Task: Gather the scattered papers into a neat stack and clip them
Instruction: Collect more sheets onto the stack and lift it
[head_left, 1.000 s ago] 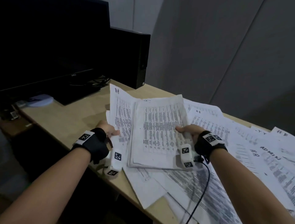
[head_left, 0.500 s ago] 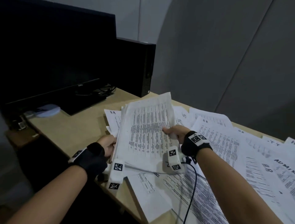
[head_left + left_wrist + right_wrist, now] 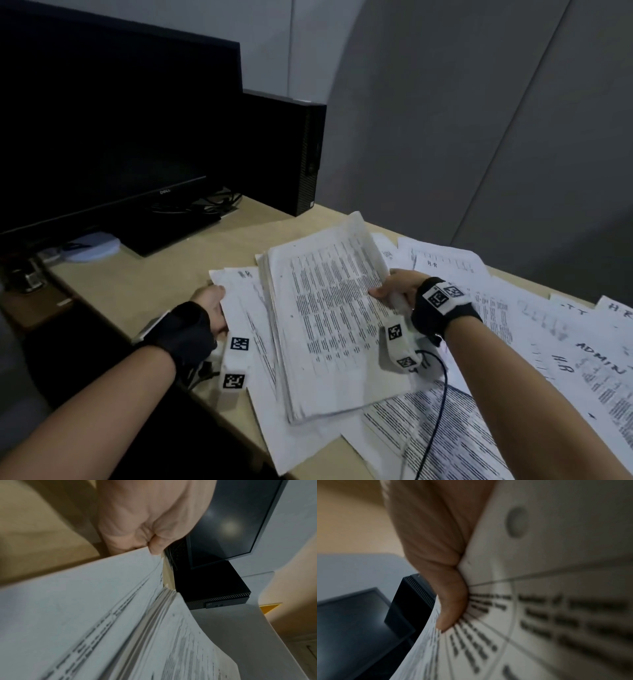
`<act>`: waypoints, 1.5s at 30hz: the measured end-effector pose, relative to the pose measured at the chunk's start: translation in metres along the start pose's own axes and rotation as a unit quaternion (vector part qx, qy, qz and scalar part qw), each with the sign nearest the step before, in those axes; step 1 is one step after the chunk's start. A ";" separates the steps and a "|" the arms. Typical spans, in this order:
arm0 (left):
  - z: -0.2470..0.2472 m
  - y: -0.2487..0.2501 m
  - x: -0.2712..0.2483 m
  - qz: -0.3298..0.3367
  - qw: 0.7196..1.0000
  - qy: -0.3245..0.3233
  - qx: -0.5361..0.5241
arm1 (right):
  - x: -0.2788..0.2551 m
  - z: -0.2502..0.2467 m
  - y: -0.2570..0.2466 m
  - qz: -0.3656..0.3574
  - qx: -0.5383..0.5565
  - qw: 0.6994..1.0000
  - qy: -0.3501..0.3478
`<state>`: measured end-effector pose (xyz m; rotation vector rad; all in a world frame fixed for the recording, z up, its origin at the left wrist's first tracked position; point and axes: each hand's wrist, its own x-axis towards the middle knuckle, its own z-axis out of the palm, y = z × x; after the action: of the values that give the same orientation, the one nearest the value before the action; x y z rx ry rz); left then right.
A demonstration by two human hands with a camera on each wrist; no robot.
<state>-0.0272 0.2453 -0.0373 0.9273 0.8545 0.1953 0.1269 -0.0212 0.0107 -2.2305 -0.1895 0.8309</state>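
Observation:
A thick stack of printed papers (image 3: 329, 315) is tilted up over the desk (image 3: 137, 284) between both hands. My right hand (image 3: 394, 291) pinches the stack's right edge, thumb (image 3: 452, 609) on the top sheet (image 3: 539, 615). My left hand (image 3: 212, 308) grips the left edge of a loose sheet (image 3: 246, 298) that sticks out under the stack; in the left wrist view the thumb (image 3: 156, 545) pinches the paper edge (image 3: 102, 588). More loose sheets (image 3: 513, 342) lie spread to the right. No clip is in view.
A dark monitor (image 3: 113, 137) and a black computer case (image 3: 284, 154) stand at the back left of the desk. Cables (image 3: 205, 202) lie between them. A grey partition wall (image 3: 479, 137) runs behind. A thin black cable (image 3: 435, 411) runs from my right wrist over the papers.
The stack has swung left and tilted up, its far end now raised. My left hand moved from beside the sheets to gripping the left paper edge. The right hand kept its hold.

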 end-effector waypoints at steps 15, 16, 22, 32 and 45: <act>0.001 -0.009 -0.004 0.023 0.975 -0.047 0.218 | -0.024 0.055 -0.010 -0.044 0.077 0.996 -0.019; -0.003 -0.009 0.000 0.008 0.976 -0.053 0.210 | -0.028 0.053 -0.007 -0.056 0.064 0.996 0.005; 0.003 -0.032 0.001 -0.002 0.967 -0.035 0.253 | -0.059 0.027 0.024 -0.053 -0.082 0.995 -0.014; -0.001 -0.009 0.001 0.134 0.970 -0.028 0.199 | -0.095 0.004 0.103 -0.086 -0.367 0.926 -0.012; -0.042 -0.020 0.094 0.077 0.981 -0.083 0.160 | -0.067 0.011 0.064 -0.003 -0.351 0.932 0.088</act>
<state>0.0011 0.3061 -0.1184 1.2945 0.6701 0.1124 0.0609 -0.0856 -0.0049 -2.9531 -0.4666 0.6061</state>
